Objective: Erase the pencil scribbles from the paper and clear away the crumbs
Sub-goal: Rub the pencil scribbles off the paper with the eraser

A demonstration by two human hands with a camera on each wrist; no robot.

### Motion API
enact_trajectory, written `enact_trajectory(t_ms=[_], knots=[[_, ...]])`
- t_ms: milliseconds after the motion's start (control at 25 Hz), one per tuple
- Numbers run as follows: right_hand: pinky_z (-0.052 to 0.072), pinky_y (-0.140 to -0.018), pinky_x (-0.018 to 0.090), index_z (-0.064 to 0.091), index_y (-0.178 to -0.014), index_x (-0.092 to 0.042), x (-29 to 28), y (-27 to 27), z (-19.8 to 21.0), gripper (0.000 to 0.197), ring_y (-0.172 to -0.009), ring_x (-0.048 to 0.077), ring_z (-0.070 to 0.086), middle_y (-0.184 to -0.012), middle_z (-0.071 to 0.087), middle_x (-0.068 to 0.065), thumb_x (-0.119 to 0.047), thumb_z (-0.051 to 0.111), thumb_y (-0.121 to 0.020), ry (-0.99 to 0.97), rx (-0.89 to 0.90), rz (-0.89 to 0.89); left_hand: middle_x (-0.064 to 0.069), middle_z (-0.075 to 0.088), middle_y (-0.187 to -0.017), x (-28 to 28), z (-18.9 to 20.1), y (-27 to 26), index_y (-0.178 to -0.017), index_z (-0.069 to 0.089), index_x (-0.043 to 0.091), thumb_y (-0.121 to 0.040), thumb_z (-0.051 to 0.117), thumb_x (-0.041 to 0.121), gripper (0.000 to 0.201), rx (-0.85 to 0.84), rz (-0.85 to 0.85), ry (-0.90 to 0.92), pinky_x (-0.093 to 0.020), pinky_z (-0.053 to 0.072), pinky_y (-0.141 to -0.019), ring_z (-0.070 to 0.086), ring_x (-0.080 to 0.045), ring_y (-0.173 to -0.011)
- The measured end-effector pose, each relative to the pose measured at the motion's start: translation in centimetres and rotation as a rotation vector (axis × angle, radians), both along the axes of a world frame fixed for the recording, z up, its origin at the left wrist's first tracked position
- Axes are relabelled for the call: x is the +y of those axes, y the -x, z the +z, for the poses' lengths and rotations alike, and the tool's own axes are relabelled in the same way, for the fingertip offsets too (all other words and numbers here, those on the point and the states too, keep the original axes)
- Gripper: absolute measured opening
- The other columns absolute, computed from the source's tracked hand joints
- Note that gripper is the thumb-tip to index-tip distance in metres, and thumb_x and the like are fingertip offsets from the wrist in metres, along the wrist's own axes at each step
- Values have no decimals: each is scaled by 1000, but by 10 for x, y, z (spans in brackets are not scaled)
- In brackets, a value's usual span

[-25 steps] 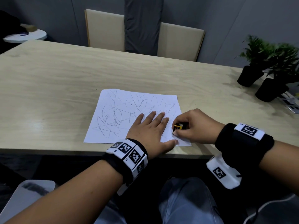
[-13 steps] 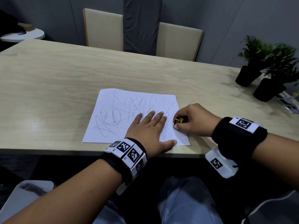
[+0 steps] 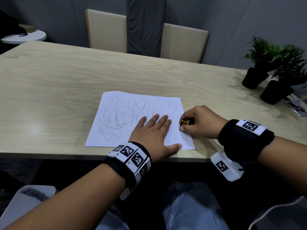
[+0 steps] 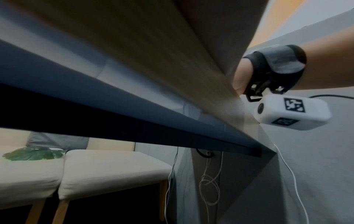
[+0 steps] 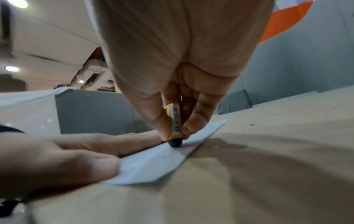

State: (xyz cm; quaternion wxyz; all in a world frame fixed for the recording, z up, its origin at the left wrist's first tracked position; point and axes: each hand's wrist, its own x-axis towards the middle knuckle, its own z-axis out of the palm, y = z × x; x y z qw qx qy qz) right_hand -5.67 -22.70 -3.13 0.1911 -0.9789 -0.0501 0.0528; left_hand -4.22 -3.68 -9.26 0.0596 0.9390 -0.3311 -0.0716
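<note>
A white sheet of paper (image 3: 126, 113) covered in grey pencil scribbles lies near the front edge of the wooden table (image 3: 66, 80). My left hand (image 3: 154, 131) lies flat on its lower right part, fingers straight and spread, pressing it down. My right hand (image 3: 197, 123) pinches a small eraser (image 3: 184, 122) in a yellow sleeve at the sheet's right edge. In the right wrist view the eraser (image 5: 175, 124) stands upright, its dark tip touching the paper (image 5: 159, 160), with the left hand (image 5: 63, 154) flat beside it. The left wrist view shows only the table's underside.
Two potted plants (image 3: 272, 67) in black pots stand at the table's right end, with some small packets by them. Two beige chairs (image 3: 182, 42) stand behind the far edge. A small round white table (image 3: 25, 37) is at the back left.
My right hand has slid the eraser up along the paper's right edge, away from me. The left hand has stayed pressed flat on the sheet.
</note>
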Motion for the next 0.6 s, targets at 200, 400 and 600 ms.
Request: enact_trajectory(t_ms=[200, 400, 600], knots=[[50, -66, 25, 76, -85, -19, 0, -2, 1, 8, -72, 9, 64, -77, 72, -5, -18, 69, -81, 8, 0, -3, 13, -12, -163, 0, 0, 0, -156, -4, 28, -86, 19, 78, 89, 0, 3, 6, -43, -9, -120, -15, -9, -148], [50, -66, 24, 76, -85, -20, 1, -5, 3, 8, -72, 11, 64, -76, 72, -5, -18, 69, -81, 15, 43, 10, 12, -13, -163, 0, 0, -1, -156, -5, 28, -86, 19, 78, 89, 2, -1, -4, -44, -8, -120, -15, -9, -148], [50, -67, 27, 76, -85, -19, 3, -6, 6, 8, -68, 9, 61, -75, 71, -3, -18, 69, -80, 35, 58, 41, 13, -13, -163, 0, -1, -1, -156, -5, 28, -86, 19, 79, 90, 0, 1, -7, -44, -9, -120, -16, -9, -148]])
